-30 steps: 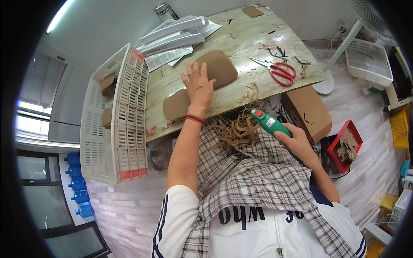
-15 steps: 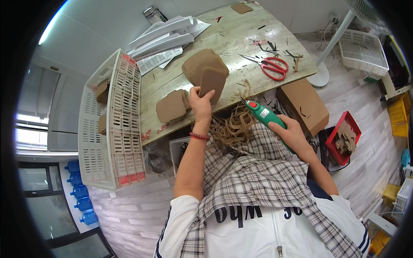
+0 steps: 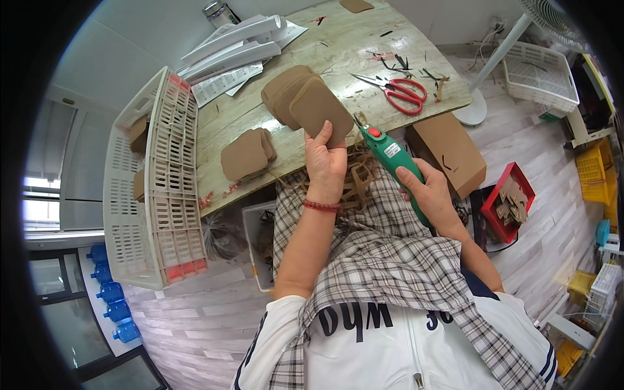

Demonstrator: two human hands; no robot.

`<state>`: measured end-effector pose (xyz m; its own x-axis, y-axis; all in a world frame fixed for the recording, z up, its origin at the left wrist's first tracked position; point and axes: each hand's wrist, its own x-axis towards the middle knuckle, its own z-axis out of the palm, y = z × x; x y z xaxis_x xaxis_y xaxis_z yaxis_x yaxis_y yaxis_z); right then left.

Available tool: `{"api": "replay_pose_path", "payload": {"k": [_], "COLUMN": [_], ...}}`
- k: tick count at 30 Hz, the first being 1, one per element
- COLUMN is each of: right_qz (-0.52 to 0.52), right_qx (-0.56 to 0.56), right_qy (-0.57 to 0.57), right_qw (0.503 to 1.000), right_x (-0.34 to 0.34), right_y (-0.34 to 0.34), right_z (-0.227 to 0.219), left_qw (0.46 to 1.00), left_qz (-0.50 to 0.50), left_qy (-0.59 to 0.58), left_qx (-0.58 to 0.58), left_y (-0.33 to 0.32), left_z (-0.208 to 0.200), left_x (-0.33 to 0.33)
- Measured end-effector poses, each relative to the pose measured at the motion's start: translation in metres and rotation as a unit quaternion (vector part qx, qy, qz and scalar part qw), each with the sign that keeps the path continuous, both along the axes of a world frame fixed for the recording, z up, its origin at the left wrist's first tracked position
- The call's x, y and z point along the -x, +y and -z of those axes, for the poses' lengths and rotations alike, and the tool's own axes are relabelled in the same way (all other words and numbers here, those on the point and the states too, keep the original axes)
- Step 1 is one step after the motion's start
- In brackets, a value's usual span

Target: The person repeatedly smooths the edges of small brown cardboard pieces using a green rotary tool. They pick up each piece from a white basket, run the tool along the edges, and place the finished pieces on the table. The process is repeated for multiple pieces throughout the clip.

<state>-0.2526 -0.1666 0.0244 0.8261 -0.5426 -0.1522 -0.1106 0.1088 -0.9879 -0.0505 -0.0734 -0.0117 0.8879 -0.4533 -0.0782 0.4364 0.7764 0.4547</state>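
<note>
My left hand (image 3: 327,168) is closed on a flat brown piece with rounded corners (image 3: 321,107), its thumb on the upper face. Behind that piece lies a pile of similar brown pieces (image 3: 279,91). A smaller pile (image 3: 244,156) rests nearer the table's front edge, to the left. My right hand (image 3: 427,194) is wrapped round a green handheld electric cutter (image 3: 394,158) with a red button. The cutter's tip points up and left, close to the right edge of the held piece. Brown trimmed strips (image 3: 357,181) are heaped on my lap below.
Red-handled scissors (image 3: 404,97) and dark scraps lie on the table (image 3: 338,58). A white plastic crate (image 3: 175,175) stands at the left, with rolled papers (image 3: 237,55) beyond it. Right of my lap are a cardboard box (image 3: 450,153) and a red tray (image 3: 491,207) of brown offcuts.
My left hand has turned and shifted right, so the brown piece shows its broad face beside the cutter's tip. My right hand keeps its grip on the cutter. The view has shifted slightly.
</note>
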Motion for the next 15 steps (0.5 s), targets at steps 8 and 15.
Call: {"api": "replay_pose_path", "payload": {"k": [8,15], "right_qz": [0.016,0.032], "right_qx": [-0.020,0.006], "right_qy": [-0.010,-0.021], "right_qw": [1.000,0.999], "right_x": [0.000,-0.007], "right_y": [0.003,-0.003], "right_z": [-0.005,-0.005], "left_qw": [1.000,0.998], "left_qz": [0.010,0.046], "left_qy": [-0.001,-0.020], "left_qx": [-0.010,-0.032], "left_y": [-0.006,-0.009], "left_z": [0.005,0.010], "left_x": [0.010,0.027]}}
